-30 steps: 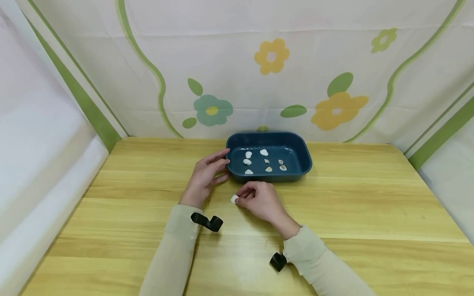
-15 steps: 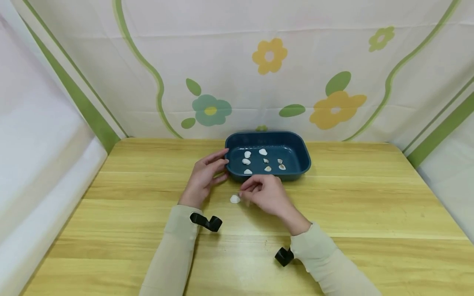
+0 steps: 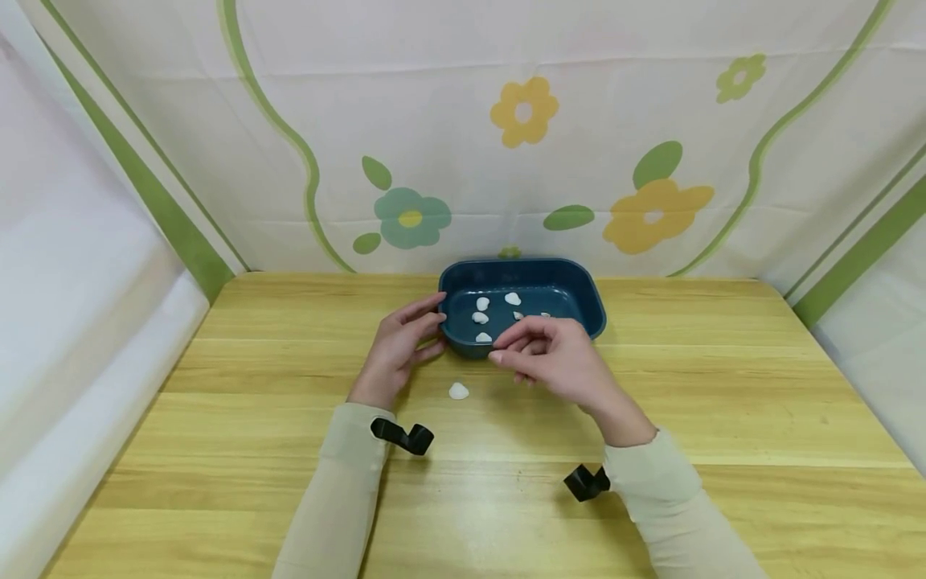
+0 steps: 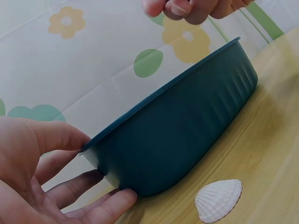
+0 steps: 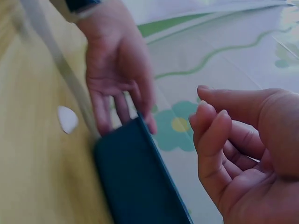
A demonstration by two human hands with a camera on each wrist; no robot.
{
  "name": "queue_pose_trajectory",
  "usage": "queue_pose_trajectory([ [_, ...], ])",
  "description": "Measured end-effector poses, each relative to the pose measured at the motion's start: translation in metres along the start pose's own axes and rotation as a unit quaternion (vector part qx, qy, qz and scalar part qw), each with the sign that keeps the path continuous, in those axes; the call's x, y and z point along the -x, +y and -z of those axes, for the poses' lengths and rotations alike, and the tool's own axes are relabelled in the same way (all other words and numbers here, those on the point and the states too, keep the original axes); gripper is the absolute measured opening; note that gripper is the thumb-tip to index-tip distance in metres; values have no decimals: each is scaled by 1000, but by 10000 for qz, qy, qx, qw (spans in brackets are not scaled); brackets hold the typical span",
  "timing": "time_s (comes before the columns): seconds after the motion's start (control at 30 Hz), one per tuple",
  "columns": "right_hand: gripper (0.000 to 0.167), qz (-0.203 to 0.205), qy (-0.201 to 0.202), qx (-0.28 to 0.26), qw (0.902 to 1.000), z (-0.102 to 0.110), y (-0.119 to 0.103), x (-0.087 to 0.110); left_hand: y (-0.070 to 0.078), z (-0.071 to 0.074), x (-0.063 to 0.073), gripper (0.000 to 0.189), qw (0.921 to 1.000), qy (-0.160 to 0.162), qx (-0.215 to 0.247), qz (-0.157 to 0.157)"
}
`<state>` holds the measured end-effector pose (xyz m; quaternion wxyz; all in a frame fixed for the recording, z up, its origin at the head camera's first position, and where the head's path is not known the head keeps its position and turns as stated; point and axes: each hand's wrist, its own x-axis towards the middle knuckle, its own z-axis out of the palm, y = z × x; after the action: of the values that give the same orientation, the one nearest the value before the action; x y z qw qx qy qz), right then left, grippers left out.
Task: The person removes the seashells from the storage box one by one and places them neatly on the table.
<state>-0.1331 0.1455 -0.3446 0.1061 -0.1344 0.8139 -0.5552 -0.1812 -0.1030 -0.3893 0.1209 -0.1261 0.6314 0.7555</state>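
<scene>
A blue rectangular tray (image 3: 596, 334) stands at the back of the table with several small seashells inside. My left hand (image 3: 391, 354) touches the tray's left end with spread fingers. On the table before the tray lies a white ribbed seashell (image 4: 218, 200), apart from both hands. My right hand (image 3: 560, 358) hovers over the tray's front rim, fingers loosely bent. In the right wrist view its thumb and fingertips (image 5: 204, 109) are close together with nothing visible between them. The right hand hides some of the shells from the head view.
A wooden table (image 3: 253, 466) carries everything. A white cloth (image 3: 463, 121) printed with flowers hangs behind the tray, and more cloth stands at both sides. Black camera mounts (image 3: 418, 439) sit on both wrists.
My right hand has let go of the white seashell on the table and moved up and right to the tray's front rim. The left hand has stayed at the tray.
</scene>
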Motion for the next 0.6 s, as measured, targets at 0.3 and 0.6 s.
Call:
queue_pose_trajectory([
  [0.3,20,-102,374,-99,9992,27,2,3,0,1,-1,41,10000,-2,-36,8],
  [0.6,21,-244,394,-14,9989,33,10,-4,-1,1,-1,43,10000,-21,-62,-3],
])
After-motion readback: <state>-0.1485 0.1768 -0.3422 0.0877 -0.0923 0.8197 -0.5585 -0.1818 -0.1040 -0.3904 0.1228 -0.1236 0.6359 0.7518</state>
